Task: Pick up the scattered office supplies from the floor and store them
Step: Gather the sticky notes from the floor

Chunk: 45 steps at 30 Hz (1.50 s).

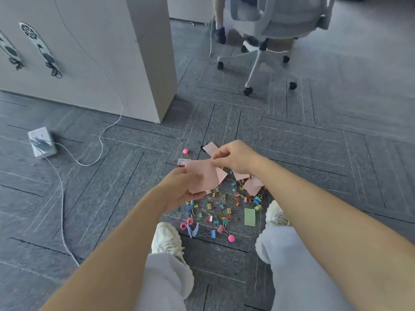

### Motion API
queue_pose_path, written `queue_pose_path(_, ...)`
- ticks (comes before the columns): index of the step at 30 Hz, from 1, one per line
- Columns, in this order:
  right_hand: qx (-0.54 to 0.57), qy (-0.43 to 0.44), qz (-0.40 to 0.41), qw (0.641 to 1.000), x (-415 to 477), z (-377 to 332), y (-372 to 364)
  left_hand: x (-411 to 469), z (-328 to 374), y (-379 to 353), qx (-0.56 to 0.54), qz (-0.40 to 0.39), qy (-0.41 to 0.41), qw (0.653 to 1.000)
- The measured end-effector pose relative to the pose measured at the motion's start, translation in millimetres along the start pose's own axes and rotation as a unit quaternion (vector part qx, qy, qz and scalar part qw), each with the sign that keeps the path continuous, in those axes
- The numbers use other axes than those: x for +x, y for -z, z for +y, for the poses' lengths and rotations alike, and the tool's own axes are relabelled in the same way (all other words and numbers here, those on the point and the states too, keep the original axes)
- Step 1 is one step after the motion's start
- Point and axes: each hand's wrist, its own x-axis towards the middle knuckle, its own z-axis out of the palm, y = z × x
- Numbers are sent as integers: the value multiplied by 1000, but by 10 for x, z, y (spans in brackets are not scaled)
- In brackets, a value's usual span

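- Office supplies lie scattered on the carpet floor between the person's shoes. Most are small coloured binder clips and paper clips, with a green note at the heap's four o'clock edge.
- The pink notes are off the floor, held above the heap's twelve o'clock side. More loose pink sheets lie at two o'clock.
- The left hand grips the stack from below, its fingers curled round the lower edge. The right hand pinches the top edge between thumb and forefinger.
- The held sheets sit unevenly. If the pinch lets go before the lower grip tightens, they will likely fan out and drop back among the clips.
- The round pink pin at eleven o'clock and its twin at five o'clock could roll away if nudged. The lone paper clip at six o'clock is easy to miss on the patterned carpet.
- A white cable at nine o'clock runs from a power strip and could snag a foot or a reaching arm.
- No box or drawer for storing the supplies is in view.
- A small red-and-white card at eleven o'clock, just beyond the held notes, carries print too small to read. No other writing or brand can be read.
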Motion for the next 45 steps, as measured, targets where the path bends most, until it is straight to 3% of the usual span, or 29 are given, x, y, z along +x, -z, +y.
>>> queue_pose_path(6, 7, -31, -1, 1000, 341, 8, -115, 268, 44, 245, -55, -28, 20, 998)
queue_pose_path(13, -19, -40, -11, 999, 1309, 686, -465, 1371, -302, 580, -55, 38, 60, 996)
queue_pose_path(16, -43, -92, 20, 995, 1732, 1270, -709, 1911, -562, 816, -68, 67, 86, 992)
queue_pose_path(23, -39, -240, 9, 970, 2469, 2349, -1508, 2836, -1274, 1246, -144, 100, 142, 974)
queue_pose_path(31, -130, -197, 14, 972, 2956, 2638, -2156, 3337, -1701, 1386, -167, 175, 137, 961)
queue_pose_path(36, -50, -164, -2, 985, 2955, 2689, -2147, 3396, -1644, 1369, -149, 184, 105, 966)
queue_pose_path(39, 57, -138, -19, 989, 2827, 2716, -1934, 3393, -1620, 1333, -137, 187, 74, 970)
queue_pose_path(45, 278, -117, -58, 952, 2533, 2677, -1543, 3396, -1604, 1137, -99, 121, 110, 982)
